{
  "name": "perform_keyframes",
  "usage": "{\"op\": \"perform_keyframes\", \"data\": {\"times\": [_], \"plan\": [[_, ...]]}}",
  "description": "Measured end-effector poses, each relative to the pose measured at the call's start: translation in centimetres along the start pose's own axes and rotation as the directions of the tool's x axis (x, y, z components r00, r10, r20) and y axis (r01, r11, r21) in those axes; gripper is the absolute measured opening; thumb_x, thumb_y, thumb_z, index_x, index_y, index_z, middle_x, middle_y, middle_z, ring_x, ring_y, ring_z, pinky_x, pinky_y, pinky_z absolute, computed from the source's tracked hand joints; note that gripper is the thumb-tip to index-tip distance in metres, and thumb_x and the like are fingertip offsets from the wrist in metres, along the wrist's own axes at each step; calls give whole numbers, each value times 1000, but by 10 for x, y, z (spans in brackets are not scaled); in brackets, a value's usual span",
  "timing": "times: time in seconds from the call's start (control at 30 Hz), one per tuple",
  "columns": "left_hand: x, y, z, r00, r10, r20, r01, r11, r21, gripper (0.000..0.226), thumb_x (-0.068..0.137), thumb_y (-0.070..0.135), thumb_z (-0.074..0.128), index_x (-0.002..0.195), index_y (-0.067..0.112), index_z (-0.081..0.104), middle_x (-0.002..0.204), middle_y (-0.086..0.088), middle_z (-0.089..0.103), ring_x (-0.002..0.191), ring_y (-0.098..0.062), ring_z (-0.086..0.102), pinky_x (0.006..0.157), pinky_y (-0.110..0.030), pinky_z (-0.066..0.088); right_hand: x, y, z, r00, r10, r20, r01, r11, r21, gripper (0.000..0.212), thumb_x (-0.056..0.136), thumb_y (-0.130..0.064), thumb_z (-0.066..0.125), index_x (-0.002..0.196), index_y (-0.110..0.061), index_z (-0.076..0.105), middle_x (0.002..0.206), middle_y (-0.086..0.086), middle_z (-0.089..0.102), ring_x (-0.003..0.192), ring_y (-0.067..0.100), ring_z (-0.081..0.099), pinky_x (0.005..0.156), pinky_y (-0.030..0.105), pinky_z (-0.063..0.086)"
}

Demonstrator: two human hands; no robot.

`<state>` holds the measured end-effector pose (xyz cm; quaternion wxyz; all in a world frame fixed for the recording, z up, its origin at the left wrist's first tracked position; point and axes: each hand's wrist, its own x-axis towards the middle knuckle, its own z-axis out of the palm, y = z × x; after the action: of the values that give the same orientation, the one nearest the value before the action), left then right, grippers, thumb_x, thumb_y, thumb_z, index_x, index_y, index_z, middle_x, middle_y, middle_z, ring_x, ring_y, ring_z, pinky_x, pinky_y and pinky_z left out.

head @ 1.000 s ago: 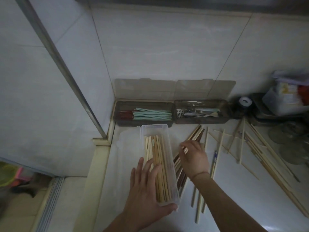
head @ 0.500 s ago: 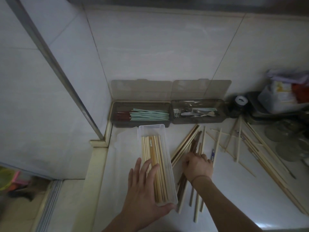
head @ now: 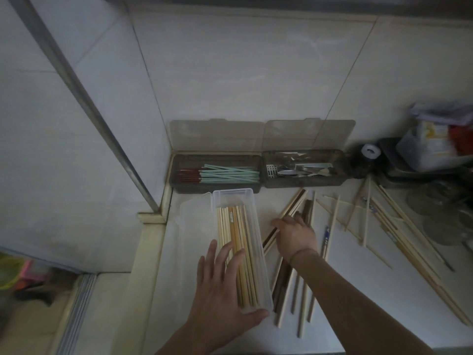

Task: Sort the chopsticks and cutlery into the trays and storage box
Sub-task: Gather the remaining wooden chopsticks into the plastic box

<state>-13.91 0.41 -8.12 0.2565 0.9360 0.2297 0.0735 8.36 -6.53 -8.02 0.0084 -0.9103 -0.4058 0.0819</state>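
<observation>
Pale tiled walls meet a white table in a dim corner. My left hand lies flat, fingers straight, on the bamboo chopsticks inside the clear storage box. My right hand curls over loose chopsticks just beside it; whether it grips any I cannot tell. Two dark trays sit against the wall. Dragging could roll sticks or nudge the box

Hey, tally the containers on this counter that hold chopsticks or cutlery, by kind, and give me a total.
Clear plastic storage box of pale wooden chopsticks: 1
Dark tray with mint-green, red-ended chopsticks: 1
Dark tray of metal cutlery: 1
Total: 3
</observation>
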Motion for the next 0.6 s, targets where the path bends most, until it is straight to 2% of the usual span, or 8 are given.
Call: {"op": "perform_keyframes", "data": {"times": [0.1,0.17,0.23,0.3,0.37,0.5,0.6], "plan": [[0,0,0,1000,-3,1,3,1000,-1,111,61,92,53,147,35,11,160,7,9,151,-26,-10,115,-53,4,10,2,2,996,-75,41,79,992,-97,43,87,-8,49,123,-30,54,125,-1,50,118,24,45,94,38,45],[0,0,0,1000,-9,5,9,1000,3,111,61,92,53,147,36,10,160,7,7,151,-25,-11,115,-53,3,7,6,1,988,-157,-11,154,978,-139,41,80,-5,59,115,-26,60,119,0,52,110,24,51,85,37,49],[0,0,0,1000,-7,1,7,1000,12,111,61,92,52,147,36,11,160,7,6,150,-25,-12,116,-53,3,3,15,3,968,-244,-65,231,959,-165,45,56,-2,79,94,-24,69,101,0,60,88,24,61,62,35,54],[0,-1,1,1000,-1,-9,1,1000,3,110,61,91,53,148,34,14,159,6,10,151,-26,-9,116,-54,6,2,27,8,942,-328,-72,313,935,-164,55,39,3,84,85,-24,71,92,-1,65,76,24,64,49,33,53],[-1,-1,1,1000,3,-21,-3,1000,-10,109,62,91,53,147,34,15,159,6,13,151,-27,-7,115,-54,7,2,37,10,914,-403,-51,390,906,-167,57,42,2,82,90,-26,71,97,-2,66,80,23,63,52,33,55],[-1,-1,2,1000,5,-25,-5,1000,-17,109,64,94,49,147,34,14,159,4,16,151,-27,-7,115,-56,7,5,50,6,830,-551,-87,528,826,-198,47,56,-3,73,96,-28,70,103,-6,66,96,24,57,76,36,54],[0,-1,1,1000,3,-18,-3,1000,-5,108,63,95,48,146,37,9,159,5,12,150,-25,-12,117,-55,3,11,54,-1,795,-590,-139,570,806,-162,47,55,4,73,92,-25,69,96,-5,68,92,23,62,76,33,48]]}}
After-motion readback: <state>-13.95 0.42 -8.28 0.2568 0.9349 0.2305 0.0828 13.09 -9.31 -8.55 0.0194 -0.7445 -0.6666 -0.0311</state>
